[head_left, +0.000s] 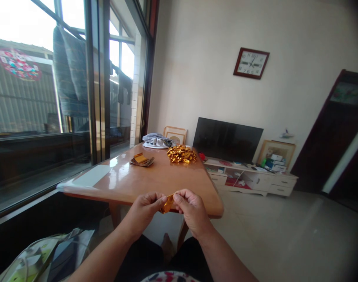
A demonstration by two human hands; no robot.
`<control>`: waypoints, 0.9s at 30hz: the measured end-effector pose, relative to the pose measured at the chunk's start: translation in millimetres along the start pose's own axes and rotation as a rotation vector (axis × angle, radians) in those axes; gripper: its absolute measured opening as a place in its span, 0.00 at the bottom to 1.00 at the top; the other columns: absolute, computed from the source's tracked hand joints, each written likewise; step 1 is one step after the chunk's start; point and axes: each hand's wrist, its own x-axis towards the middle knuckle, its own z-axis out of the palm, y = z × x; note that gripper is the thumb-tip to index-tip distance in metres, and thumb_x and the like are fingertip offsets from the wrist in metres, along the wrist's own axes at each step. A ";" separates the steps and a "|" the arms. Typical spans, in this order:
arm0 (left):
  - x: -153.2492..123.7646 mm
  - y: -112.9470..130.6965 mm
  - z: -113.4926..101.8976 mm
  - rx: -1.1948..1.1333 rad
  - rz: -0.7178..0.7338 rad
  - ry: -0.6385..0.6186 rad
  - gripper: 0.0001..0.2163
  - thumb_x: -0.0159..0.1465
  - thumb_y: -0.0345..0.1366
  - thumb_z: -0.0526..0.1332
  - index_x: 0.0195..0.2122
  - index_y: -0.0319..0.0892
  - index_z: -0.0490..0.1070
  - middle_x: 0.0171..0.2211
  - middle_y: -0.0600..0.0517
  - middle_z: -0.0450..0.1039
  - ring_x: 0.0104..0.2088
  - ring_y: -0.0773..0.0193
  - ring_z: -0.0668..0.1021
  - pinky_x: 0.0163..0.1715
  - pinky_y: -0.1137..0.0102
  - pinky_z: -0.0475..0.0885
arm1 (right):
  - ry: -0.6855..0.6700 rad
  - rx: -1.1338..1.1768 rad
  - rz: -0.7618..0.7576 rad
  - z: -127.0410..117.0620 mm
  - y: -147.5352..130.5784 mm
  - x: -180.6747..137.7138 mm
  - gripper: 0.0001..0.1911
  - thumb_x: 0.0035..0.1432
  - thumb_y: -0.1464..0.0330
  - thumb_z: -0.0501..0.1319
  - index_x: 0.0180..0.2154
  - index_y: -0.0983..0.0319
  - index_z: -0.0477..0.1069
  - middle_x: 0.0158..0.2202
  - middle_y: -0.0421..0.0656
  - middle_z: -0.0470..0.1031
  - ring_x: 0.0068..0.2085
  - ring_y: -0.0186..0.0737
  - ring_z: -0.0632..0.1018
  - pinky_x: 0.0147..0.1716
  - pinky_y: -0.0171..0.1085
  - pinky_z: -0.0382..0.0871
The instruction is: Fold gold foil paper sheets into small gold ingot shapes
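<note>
A small piece of shiny gold foil paper [168,204] is pinched between my two hands, just in front of the table's near edge. My left hand [147,209] grips its left end with thumb and fingers. On the other end, the thumb and fingers of my right hand [191,207] are closed. Farther back on the table lies a heap of folded gold foil pieces [181,154]. To its left rests a stack of flat gold and brown paper sheets [141,159].
The wooden table [167,179] reaches away from me beside a window. Folded cloth [156,140] lies at its far end. A television [227,140] stands on a white cabinet [257,181] behind. Bags [70,250] sit at lower left.
</note>
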 end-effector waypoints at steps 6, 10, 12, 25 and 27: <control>-6.3 0.7 -8.8 -0.089 -0.044 -0.029 0.16 0.60 0.45 0.68 0.43 0.40 0.79 0.38 0.47 0.80 0.40 0.57 0.78 0.44 0.65 0.70 | 0.024 0.042 0.036 -3.0 4.7 2.3 0.16 0.57 0.55 0.66 0.33 0.63 0.75 0.25 0.39 0.72 0.26 0.33 0.68 0.27 0.33 0.64; -12.7 -5.3 -19.1 -0.189 -0.064 -0.002 0.18 0.60 0.42 0.69 0.49 0.42 0.75 0.45 0.47 0.79 0.44 0.57 0.78 0.49 0.65 0.69 | 0.073 0.103 0.062 -7.8 8.1 4.9 0.16 0.57 0.56 0.67 0.34 0.63 0.74 0.24 0.38 0.70 0.25 0.31 0.66 0.25 0.32 0.58; -15.8 -7.8 -22.8 -0.219 -0.057 -0.037 0.17 0.60 0.40 0.69 0.49 0.42 0.74 0.44 0.48 0.78 0.46 0.57 0.78 0.49 0.65 0.68 | 0.080 0.135 0.073 -9.4 10.5 5.8 0.16 0.56 0.56 0.67 0.34 0.63 0.74 0.24 0.38 0.70 0.25 0.31 0.65 0.25 0.33 0.57; -19.6 -9.4 -23.5 -0.209 -0.024 0.051 0.09 0.59 0.39 0.70 0.36 0.40 0.76 0.34 0.53 0.76 0.36 0.64 0.74 0.41 0.71 0.66 | 0.021 0.258 0.137 -9.8 12.5 4.0 0.14 0.56 0.59 0.69 0.36 0.62 0.73 0.25 0.38 0.73 0.22 0.28 0.64 0.21 0.30 0.54; -19.7 -7.8 -23.5 -0.168 -0.017 0.086 0.10 0.58 0.39 0.70 0.36 0.40 0.76 0.34 0.52 0.76 0.35 0.64 0.74 0.39 0.72 0.66 | 0.006 0.297 0.181 -10.6 11.9 3.8 0.14 0.56 0.59 0.69 0.36 0.62 0.72 0.25 0.39 0.74 0.20 0.27 0.63 0.19 0.29 0.52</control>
